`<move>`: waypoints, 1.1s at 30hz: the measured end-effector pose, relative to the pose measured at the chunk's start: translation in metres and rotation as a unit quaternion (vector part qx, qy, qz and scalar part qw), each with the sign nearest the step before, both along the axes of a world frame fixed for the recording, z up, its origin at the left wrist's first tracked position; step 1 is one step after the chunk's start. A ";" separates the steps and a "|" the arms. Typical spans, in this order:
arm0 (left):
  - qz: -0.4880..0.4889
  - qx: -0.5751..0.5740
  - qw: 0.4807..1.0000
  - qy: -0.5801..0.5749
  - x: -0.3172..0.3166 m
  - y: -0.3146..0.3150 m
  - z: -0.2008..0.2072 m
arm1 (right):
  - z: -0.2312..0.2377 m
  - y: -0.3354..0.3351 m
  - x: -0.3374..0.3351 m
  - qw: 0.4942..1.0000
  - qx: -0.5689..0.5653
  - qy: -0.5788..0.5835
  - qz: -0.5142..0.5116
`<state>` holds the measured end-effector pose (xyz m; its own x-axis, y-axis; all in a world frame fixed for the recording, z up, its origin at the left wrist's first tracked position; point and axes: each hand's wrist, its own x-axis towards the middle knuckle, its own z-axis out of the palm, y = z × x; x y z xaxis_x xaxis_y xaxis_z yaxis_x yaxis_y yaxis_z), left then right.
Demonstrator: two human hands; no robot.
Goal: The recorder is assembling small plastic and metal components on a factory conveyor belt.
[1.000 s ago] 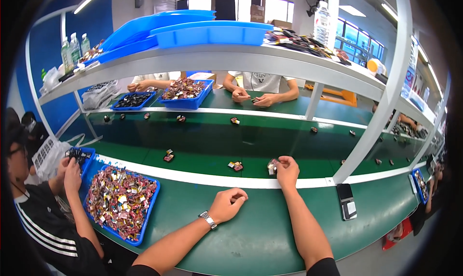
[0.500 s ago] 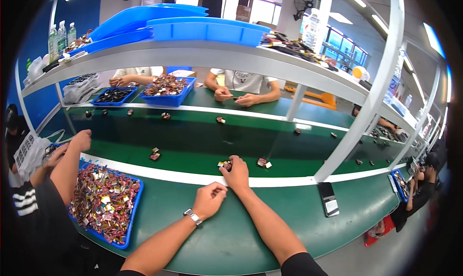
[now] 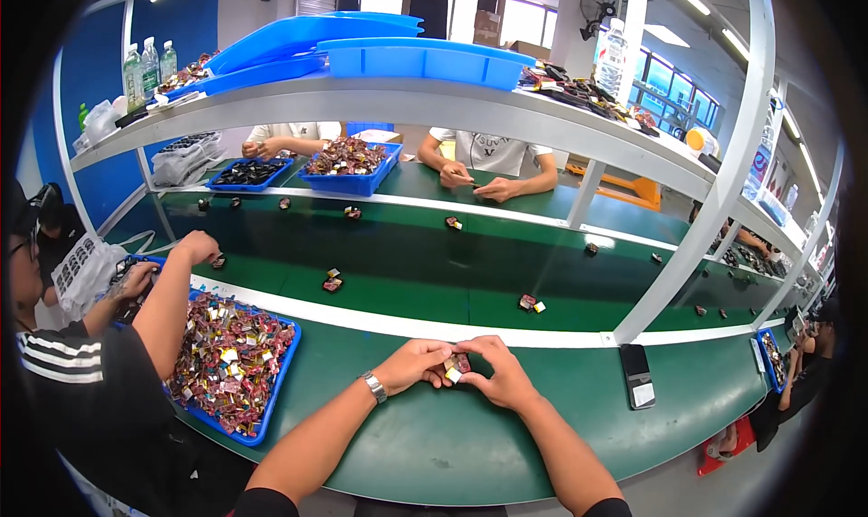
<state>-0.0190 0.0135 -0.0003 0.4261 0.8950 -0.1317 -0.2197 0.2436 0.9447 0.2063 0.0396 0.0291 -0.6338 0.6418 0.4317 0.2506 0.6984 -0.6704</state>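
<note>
2 hands (image 3: 411, 365) (image 3: 506, 380) around blocky component (image 3: 457, 366)

Left hand (image 3: 416, 363) and right hand (image 3: 501, 372) drawn together, fingertips meeting to the right of the wristwatch (image 3: 372, 388).

The left forearm (image 3: 316, 445) slants up to the wristwatch from below and left of it, bare from the dark left sleeve (image 3: 268, 502) onward; past the metal band the left hand reaches up and rightward, its back turned up, fingers curled inward. Farther right of the wristwatch, the right hand mirrors it — index finger arched over to the left fingertips, thumb stretched toward them, so the 2 hands close into a rounded pinch. The right forearm (image 3: 565, 454), bare-wristed, leans inward from below and right of the wristwatch — its dark right sleeve (image 3: 608, 507) lowest.
</note>
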 end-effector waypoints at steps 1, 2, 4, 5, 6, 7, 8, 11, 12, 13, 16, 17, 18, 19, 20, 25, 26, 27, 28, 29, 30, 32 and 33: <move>-0.013 0.007 1.000 0.004 -0.005 0.001 -0.005 | 0.004 -0.001 -0.001 1.000 0.009 -0.017 0.017; -0.031 0.014 0.999 0.005 -0.004 0.001 -0.002 | 0.006 -0.001 0.001 0.999 0.019 -0.036 0.028; 0.005 0.010 1.000 -0.013 0.004 -0.003 0.004 | 0.002 -0.003 0.000 0.999 0.036 0.006 -0.002; 0.042 0.007 0.999 -0.031 0.008 -0.006 0.009 | -0.001 -0.005 -0.002 0.997 0.054 0.048 -0.032; 0.038 0.007 0.999 -0.031 0.010 -0.006 0.009 | -0.004 -0.008 -0.005 0.997 0.054 0.048 -0.036; 0.048 0.006 0.998 -0.047 0.012 -0.006 0.009 | -0.008 -0.011 -0.009 0.994 0.056 0.043 -0.078; 0.060 0.005 0.996 -0.063 0.012 -0.007 0.009 | -0.010 -0.013 -0.015 0.991 0.058 0.039 -0.117; 0.053 0.014 0.997 -0.058 0.015 -0.006 0.010 | -0.009 -0.014 -0.021 0.973 0.172 0.011 -0.156; 0.053 0.013 0.997 -0.056 0.015 -0.006 0.009 | -0.009 -0.013 -0.022 0.969 0.192 -0.009 -0.159; 0.064 0.015 0.996 -0.061 0.015 -0.006 0.007 | -0.011 -0.013 -0.022 0.969 0.190 -0.008 -0.159; 0.076 0.020 0.995 -0.056 0.015 -0.006 0.005 | -0.010 -0.009 -0.019 0.963 0.221 -0.010 -0.156; 0.076 0.020 0.996 -0.046 0.016 -0.006 0.005 | -0.009 -0.009 -0.019 0.969 0.201 -0.005 -0.144; 0.076 0.020 0.996 -0.046 0.016 -0.006 0.005 | -0.008 -0.009 -0.018 0.975 0.182 0.000 -0.131; 0.082 0.019 0.996 -0.043 0.016 -0.006 0.006 | -0.006 -0.007 -0.017 0.975 0.182 0.000 -0.130; 0.087 0.016 0.995 -0.040 0.017 -0.008 0.005 | -0.003 -0.006 -0.015 0.977 0.183 -0.006 -0.113; 0.079 0.031 0.996 -0.015 0.020 -0.007 0.007 | -0.004 0.005 -0.004 0.984 0.169 -0.040 -0.044; 0.076 0.035 0.996 -0.013 0.019 -0.006 0.007 | -0.004 0.004 -0.004 0.984 0.169 -0.040 -0.043; 0.073 0.033 0.997 -0.011 0.018 -0.005 0.006 | -0.004 0.003 -0.004 0.987 0.142 -0.057 -0.056; 0.074 0.033 0.997 -0.010 0.018 -0.006 0.005 | -0.003 0.002 -0.003 0.988 0.115 -0.074 -0.068; 0.072 0.031 0.997 -0.006 0.018 -0.006 0.005 | -0.001 0.002 -0.003 0.988 0.115 -0.075 -0.069; 0.070 0.029 0.997 -0.001 0.017 -0.006 0.005 | 0.000 0.002 -0.002 0.989 0.117 -0.068 -0.062; 0.066 0.025 0.998 0.000 0.016 -0.006 0.005 | 0.001 0.002 -0.002 0.989 0.120 -0.063 -0.055; 0.055 0.036 0.998 -0.012 0.015 -0.006 0.004 | 0.000 0.002 -0.003 0.991 0.106 -0.049 -0.058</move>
<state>-0.0038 0.0077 0.0039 0.3270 0.9434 -0.0555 -0.2639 0.1475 0.9532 0.2032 0.0411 0.0293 -0.6068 0.6139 0.5048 0.3945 0.7840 -0.4793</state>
